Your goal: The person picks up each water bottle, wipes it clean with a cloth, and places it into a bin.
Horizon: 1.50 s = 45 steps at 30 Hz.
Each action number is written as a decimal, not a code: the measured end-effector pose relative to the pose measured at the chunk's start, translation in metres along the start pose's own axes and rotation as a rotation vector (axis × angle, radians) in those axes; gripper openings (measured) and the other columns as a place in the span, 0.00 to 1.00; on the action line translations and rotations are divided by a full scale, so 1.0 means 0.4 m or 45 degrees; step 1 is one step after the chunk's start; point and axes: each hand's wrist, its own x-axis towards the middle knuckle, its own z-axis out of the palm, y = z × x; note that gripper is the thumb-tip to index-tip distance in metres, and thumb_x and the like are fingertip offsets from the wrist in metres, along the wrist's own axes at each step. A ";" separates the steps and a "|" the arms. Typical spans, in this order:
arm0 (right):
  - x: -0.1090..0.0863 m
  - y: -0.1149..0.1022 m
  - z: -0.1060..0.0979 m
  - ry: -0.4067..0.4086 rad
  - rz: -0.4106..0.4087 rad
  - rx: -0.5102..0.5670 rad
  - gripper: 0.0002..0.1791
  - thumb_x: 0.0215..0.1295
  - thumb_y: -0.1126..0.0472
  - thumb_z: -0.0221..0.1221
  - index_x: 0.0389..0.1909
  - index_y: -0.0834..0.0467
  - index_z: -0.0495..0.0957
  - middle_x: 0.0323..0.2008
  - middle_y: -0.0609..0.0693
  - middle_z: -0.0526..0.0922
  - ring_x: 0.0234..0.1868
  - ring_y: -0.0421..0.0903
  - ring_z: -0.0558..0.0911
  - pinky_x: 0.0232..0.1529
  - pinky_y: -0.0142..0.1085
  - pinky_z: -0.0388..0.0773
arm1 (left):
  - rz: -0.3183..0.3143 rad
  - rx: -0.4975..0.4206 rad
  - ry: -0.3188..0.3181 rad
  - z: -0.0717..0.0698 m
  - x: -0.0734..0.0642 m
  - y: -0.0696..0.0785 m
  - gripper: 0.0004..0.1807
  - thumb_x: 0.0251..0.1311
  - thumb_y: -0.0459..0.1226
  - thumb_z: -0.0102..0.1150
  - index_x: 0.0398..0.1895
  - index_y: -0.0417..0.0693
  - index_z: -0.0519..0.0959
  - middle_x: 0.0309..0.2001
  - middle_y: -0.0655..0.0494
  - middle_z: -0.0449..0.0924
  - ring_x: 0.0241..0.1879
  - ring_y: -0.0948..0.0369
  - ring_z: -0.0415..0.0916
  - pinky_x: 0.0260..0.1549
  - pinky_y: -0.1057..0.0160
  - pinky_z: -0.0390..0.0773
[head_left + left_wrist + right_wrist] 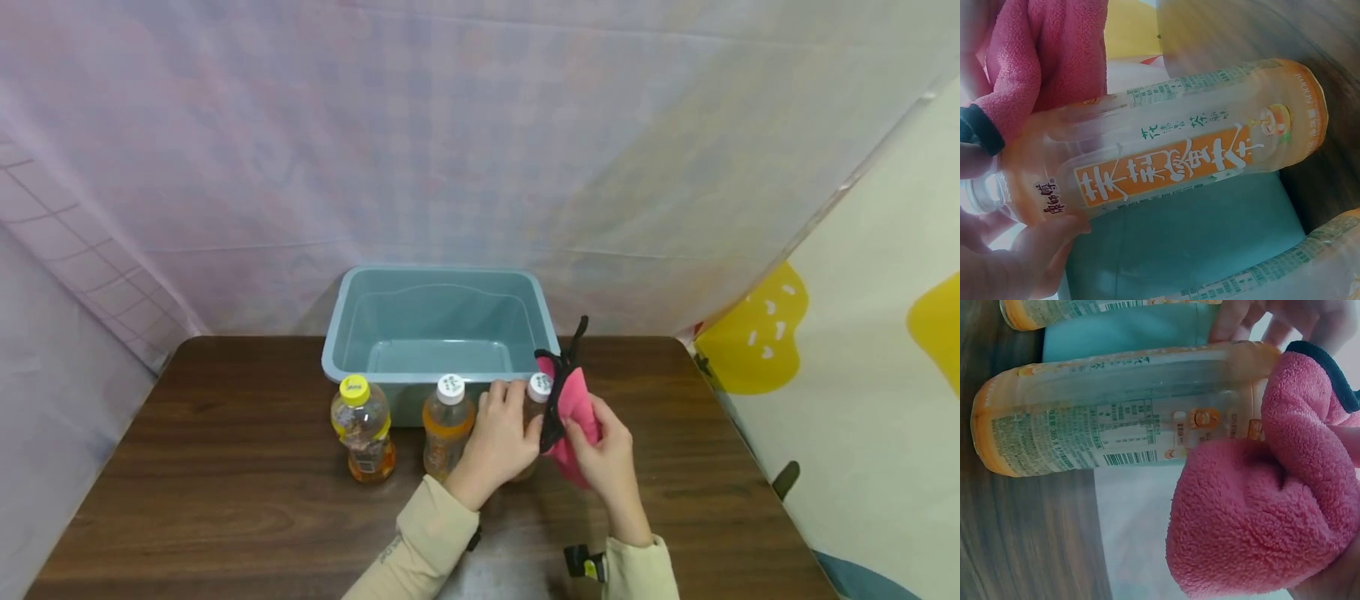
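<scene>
My left hand grips a clear plastic drink bottle near its neck, with the thumb on the orange upper label. This bottle has a white cap and an orange and white label, and most of it is hidden behind my hands in the head view. A fuzzy pink cloth with black edging and a black loop is bunched in my right hand. In the right wrist view the cloth lies against the bottle's upper side.
To the left stand a similar white-capped bottle and a yellow-capped bottle with some amber liquid. Behind them a blue-green plastic tub sits at the back of the brown wooden table. Patterned curtain hangs beyond.
</scene>
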 end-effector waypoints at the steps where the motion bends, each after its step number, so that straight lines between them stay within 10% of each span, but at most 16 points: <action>1: 0.002 -0.003 0.000 -0.006 0.005 0.006 0.17 0.45 0.75 0.62 0.41 0.67 0.78 0.28 0.58 0.81 0.26 0.35 0.72 0.27 0.25 0.68 | -0.003 0.000 -0.003 -0.001 0.001 -0.001 0.20 0.50 0.37 0.58 0.47 0.41 0.70 0.38 0.46 0.69 0.33 0.52 0.67 0.34 0.59 0.70; 23: -0.051 0.109 0.037 -0.216 0.193 0.275 0.19 0.46 0.77 0.61 0.43 0.70 0.74 0.29 0.56 0.80 0.27 0.32 0.74 0.27 0.27 0.73 | 0.019 0.081 0.029 0.012 0.000 -0.003 0.21 0.52 0.39 0.58 0.47 0.38 0.68 0.39 0.44 0.67 0.35 0.51 0.66 0.35 0.59 0.70; 32: -0.095 0.199 0.080 -0.361 0.266 -0.014 0.17 0.43 0.75 0.61 0.38 0.66 0.76 0.27 0.56 0.80 0.26 0.39 0.74 0.28 0.33 0.73 | 0.048 0.083 0.033 0.014 -0.004 -0.007 0.21 0.54 0.39 0.57 0.48 0.38 0.67 0.40 0.44 0.67 0.35 0.50 0.66 0.34 0.59 0.70; 45: -0.099 0.196 0.088 -0.374 0.327 -0.275 0.10 0.41 0.72 0.61 0.29 0.63 0.75 0.21 0.54 0.77 0.23 0.48 0.74 0.24 0.39 0.69 | 0.082 0.061 0.034 0.016 -0.005 -0.002 0.21 0.55 0.38 0.55 0.49 0.36 0.66 0.41 0.42 0.66 0.36 0.50 0.65 0.36 0.58 0.68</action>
